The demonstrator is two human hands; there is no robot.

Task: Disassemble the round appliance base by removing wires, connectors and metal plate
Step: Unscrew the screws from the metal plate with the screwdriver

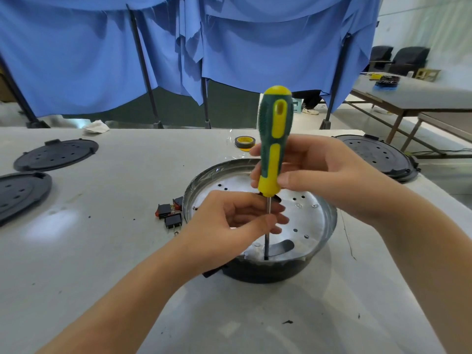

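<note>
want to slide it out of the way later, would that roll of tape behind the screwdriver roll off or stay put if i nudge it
The roll of tape lies flat on the table, hole facing up, so a nudge would probably slide it rather than roll it. It looks small and partly used, so likely light and easy to push. Tipped on edge, it could roll.

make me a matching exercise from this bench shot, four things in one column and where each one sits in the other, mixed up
Things:
1. screwdriver
2. tape roll
3. rocker switches
4. white cloth

Places:
A. far table edge, left of centre
B. on the table just left of the round base
C. upright, tip down in the metal plate
D. on the table beyond the base, behind the handle

Pairs: 1-C, 2-D, 3-B, 4-A
</note>
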